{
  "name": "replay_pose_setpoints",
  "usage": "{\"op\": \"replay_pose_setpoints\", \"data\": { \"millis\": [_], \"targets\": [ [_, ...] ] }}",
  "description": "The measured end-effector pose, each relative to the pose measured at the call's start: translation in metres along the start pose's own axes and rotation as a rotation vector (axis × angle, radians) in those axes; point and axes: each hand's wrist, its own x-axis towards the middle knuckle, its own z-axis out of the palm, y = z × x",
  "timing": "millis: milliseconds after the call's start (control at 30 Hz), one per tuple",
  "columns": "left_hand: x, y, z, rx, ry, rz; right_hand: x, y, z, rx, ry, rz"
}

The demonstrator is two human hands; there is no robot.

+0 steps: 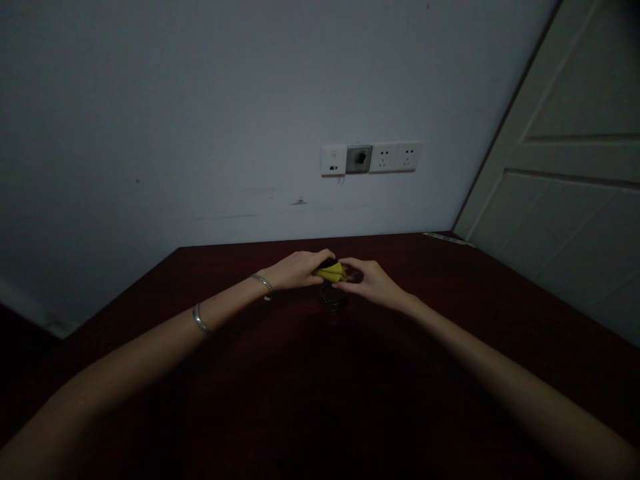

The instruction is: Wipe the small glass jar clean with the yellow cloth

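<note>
A small yellow object with a black part [331, 271] is between my two hands above the table; its exact kind is too dim to tell. My left hand [299, 269] grips it from the left, thumb below and fingers over the top. From the right, my right hand [369, 281] has its thumb and fingertips closed on the yellow end. Just beneath them a dark, round, glassy-looking thing [333, 297] rests on the table, partly hidden by my hands and the gloom.
The dark red tabletop [320, 387] reaches back to a pale wall [225, 120]. A row of sockets with a switch [371, 159] is set in that wall. A panelled door [565, 167] stands at the right, with a thin strip [449, 238] near the back right corner.
</note>
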Motion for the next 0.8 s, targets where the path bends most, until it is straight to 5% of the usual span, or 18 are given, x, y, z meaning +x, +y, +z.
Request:
{"op": "replay_pose_setpoints", "data": {
  "millis": [167, 367, 500, 800],
  "targets": [
    [-0.003, 0.001, 0.002, -0.321, 0.018, -0.040, -0.004, -0.006, -0.003, -0.118, -0.001, -0.113],
    [-0.005, -0.015, -0.002, -0.699, -0.174, -0.053, -0.013, -0.022, -0.007, -0.280, -0.076, -0.386],
    [-0.010, -0.011, 0.005, -0.762, -0.340, -0.086, -0.014, -0.026, -0.011, -0.472, -0.089, -0.478],
    [-0.013, 0.006, 0.014, -0.598, -0.270, -0.129, -0.019, -0.020, -0.018, -0.396, -0.166, -0.452]
  ]
}}
